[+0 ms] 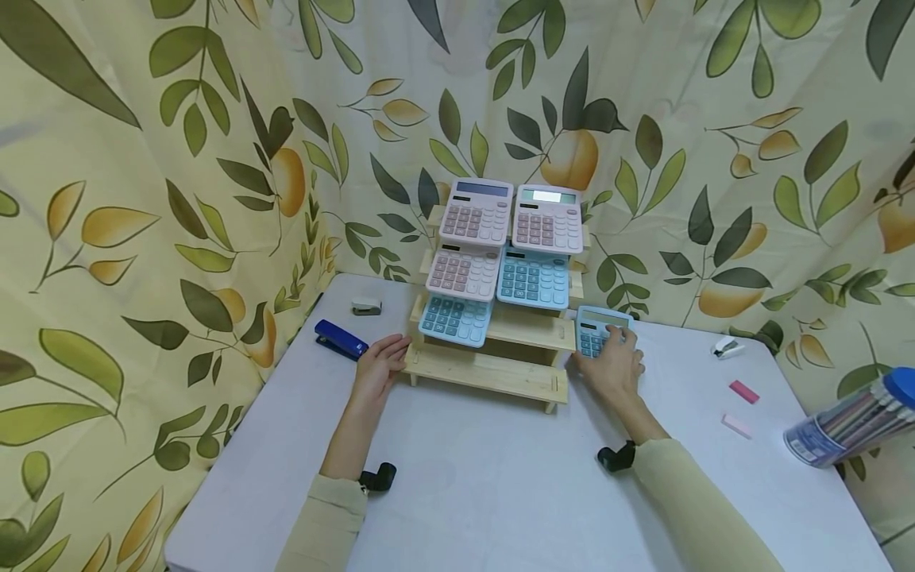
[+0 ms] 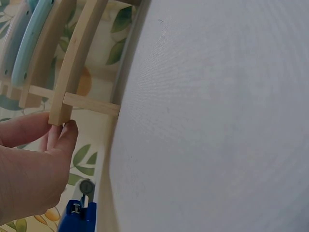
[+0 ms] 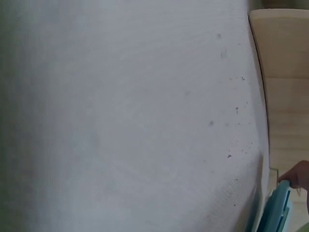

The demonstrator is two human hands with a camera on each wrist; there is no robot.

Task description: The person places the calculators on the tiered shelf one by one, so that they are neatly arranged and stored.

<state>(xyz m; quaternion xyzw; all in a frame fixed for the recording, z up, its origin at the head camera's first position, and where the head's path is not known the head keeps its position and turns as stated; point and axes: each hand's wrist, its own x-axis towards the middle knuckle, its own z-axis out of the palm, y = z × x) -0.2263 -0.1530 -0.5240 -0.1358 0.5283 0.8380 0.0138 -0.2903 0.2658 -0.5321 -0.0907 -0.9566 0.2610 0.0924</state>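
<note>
A tiered wooden rack (image 1: 486, 369) stands on the table; three pink calculators (image 1: 475, 210) and two blue calculators (image 1: 532, 280) lean on its upper steps. Its lowest front step holds nothing. At the left end of that step, my left hand (image 1: 379, 365) pinches the wood between thumb and fingers, as the left wrist view shows around the plank end (image 2: 63, 108). To the right of the rack, my right hand (image 1: 615, 367) grips another blue calculator (image 1: 589, 338), its fingers over the keys and partly hiding them. The right wrist view catches just this calculator's edge (image 3: 275, 210) with a fingertip on it.
Beside my left hand lies a blue stapler (image 1: 341, 339), with a small stapler (image 1: 366, 307) behind it. On the right are a white stapler (image 1: 727, 348), two pink erasers (image 1: 743, 392) and a tub of pencils (image 1: 822, 437). Leaf-printed curtains enclose the white table (image 1: 500, 492).
</note>
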